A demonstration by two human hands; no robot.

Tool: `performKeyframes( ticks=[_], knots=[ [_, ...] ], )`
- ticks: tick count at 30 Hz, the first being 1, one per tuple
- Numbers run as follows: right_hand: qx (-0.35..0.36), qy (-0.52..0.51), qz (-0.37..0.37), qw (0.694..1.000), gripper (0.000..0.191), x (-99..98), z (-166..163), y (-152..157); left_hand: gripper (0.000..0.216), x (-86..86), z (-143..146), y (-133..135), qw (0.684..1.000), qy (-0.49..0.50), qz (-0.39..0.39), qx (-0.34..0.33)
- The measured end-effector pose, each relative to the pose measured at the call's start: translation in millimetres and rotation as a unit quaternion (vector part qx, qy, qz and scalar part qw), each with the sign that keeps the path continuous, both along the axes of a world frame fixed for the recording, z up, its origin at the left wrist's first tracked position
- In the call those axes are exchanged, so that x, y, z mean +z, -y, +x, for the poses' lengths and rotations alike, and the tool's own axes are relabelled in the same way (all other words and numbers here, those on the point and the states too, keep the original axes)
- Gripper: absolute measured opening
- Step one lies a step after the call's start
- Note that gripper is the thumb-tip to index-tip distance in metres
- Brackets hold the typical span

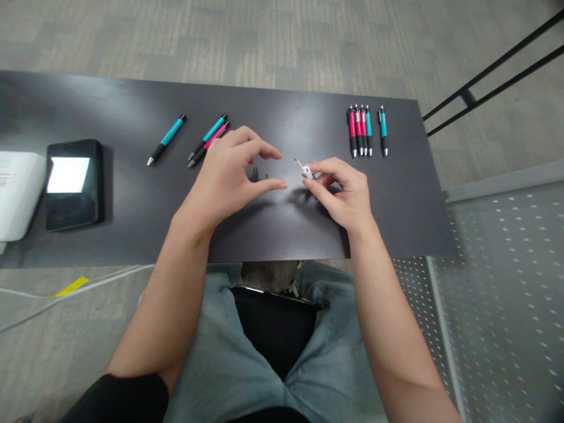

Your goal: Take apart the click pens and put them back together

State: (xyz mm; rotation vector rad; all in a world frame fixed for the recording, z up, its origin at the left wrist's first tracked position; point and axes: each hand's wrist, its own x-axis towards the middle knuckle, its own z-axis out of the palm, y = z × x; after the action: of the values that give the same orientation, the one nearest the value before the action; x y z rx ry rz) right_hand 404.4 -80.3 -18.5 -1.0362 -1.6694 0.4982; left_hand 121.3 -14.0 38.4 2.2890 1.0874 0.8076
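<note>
My right hand point(346, 194) pinches a thin white pen refill point(304, 169) between thumb and fingers, its tip pointing up and left. Just left of it, my left hand point(233, 176) hovers above the dark table point(132, 229) with thumb and forefinger apart and nothing in them. Small dark pen parts point(258, 174) lie on the table under the left fingers. A teal pen point(167, 139) lies alone at the left, and beside it a teal and a pink pen point(209, 139) lie together.
Several pink and teal pens point(366, 130) lie in a row at the table's far right. A black phone point(73, 183) with a lit screen sits at the left beside a white device point(15, 194). Metal rails point(493, 76) stand at the right.
</note>
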Motion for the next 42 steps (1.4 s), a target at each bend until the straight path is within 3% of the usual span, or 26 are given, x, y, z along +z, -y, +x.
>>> performKeyframes(
  ticks=[3,7,19,23,27,32,38,42],
  knots=[
    [-0.014,-0.009,0.002,1.000,0.016,-4.4,1,-1,0.020,-6.2,-13,-6,0.997,-0.071,0.000,0.038],
    [-0.015,-0.012,-0.005,1.000,0.017,-4.8,2,-1,0.013,-14.7,-15,-5,0.992,-0.111,0.004,0.052],
    [-0.043,0.011,-0.019,0.999,0.021,-6.3,3,-2,0.007,-13.1,-2,1,0.995,-0.092,-0.004,0.026],
    [-0.041,0.019,-0.031,0.999,0.021,-3.3,3,-1,0.020,-13.3,-1,-3,0.999,0.009,-0.031,0.013],
    [-0.008,0.015,-0.027,0.999,0.017,-1.3,4,-2,0.039,-11.1,1,-8,0.988,0.139,-0.048,0.045],
    [-0.018,0.062,-0.026,0.998,0.018,0.8,3,-2,0.044,-8.4,5,-6,0.974,0.205,-0.083,0.050],
    [-0.025,0.105,-0.014,0.994,0.023,0.1,4,0,0.062,-22.6,5,-15,0.946,0.307,-0.098,0.023],
    [-0.022,0.107,-0.003,0.994,0.020,-0.4,4,1,0.062,-25.1,6,-16,0.942,0.318,-0.111,0.010]
  ],
)
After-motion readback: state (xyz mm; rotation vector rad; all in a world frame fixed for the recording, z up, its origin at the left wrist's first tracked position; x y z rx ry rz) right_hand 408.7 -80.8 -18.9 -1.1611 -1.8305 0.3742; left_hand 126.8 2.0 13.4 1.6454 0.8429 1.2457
